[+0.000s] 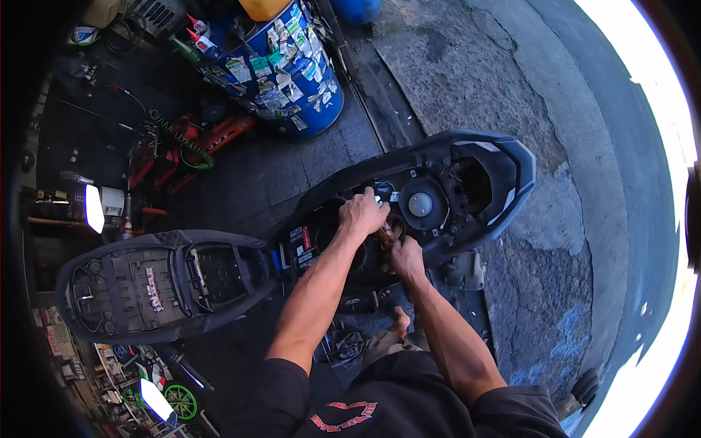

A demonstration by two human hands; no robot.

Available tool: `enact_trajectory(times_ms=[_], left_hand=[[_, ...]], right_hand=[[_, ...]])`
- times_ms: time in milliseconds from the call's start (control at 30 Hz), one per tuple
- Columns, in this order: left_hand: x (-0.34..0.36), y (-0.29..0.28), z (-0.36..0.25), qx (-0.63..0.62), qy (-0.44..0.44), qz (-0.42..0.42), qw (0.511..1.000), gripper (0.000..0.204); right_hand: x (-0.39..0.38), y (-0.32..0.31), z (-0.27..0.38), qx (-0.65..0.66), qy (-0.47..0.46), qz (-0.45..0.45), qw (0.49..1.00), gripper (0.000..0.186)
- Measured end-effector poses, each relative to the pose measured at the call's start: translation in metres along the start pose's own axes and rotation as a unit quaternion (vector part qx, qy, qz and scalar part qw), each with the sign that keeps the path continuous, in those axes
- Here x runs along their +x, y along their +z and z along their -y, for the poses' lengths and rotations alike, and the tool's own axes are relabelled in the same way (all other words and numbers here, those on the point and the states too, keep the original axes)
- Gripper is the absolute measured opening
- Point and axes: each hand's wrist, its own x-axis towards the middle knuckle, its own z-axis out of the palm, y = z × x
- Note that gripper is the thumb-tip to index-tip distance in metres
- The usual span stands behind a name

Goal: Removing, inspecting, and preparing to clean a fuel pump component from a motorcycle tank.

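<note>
Watching remotely, I see a reddish-brown part [385, 232] between left hand [362, 213] and right hand [407, 258]; their grips I can't tell.

Your left hand [363, 213] reaches into the opened scooter body [409, 152], right hand [406, 259] just beside it, toward the near edge; round grey cap [420, 204] nearer the right edge, upturned seat [135, 277] off the left!

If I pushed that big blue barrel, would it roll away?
Probably not while the barrel stands upright. On its round side, it might roll. It looks big, so likely hard to budge, and the yellow container on top could wobble.
</note>
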Motion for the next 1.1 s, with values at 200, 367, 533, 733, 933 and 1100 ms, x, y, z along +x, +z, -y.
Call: enact_trajectory(times_ms=[200, 367, 533, 733, 933, 1100], left_hand=[[0.005, -0.005, 0.0, 0.002, 0.0, 0.017, 1.0, 0.049], [0.006, -0.01, 0.0, -0.003, -0.003, 0.042, 0.999, 0.048], [0.0, -0.011, 0.002, -0.01, 0.006, 0.042, 0.999, 0.05], [0.007, -0.011, 0.007, -0.039, -0.042, 0.047, 0.997, 0.053], [0.021, -0.011, 0.009, -0.026, -0.059, 0.075, 0.995, 0.054], [0.018, -0.007, 0.008, -0.017, -0.052, 0.078, 0.995, 0.058]], right_hand=[[-0.003, -0.017, 0.016, 0.158, 0.091, 0.101, 0.978, 0.027], [0.012, 0.006, 0.016, 0.119, 0.103, -0.037, 0.987, 0.034], [0.011, 0.003, 0.0, 0.021, -0.088, -0.079, 0.993, 0.038], [0.003, -0.027, 0.026, 0.179, 0.108, 0.059, 0.976, 0.039], [-0.011, -0.028, 0.028, -0.028, 0.034, 0.084, 0.995, 0.039], [-0.013, -0.012, 0.027, -0.063, 0.031, 0.04, 0.997, 0.036]])
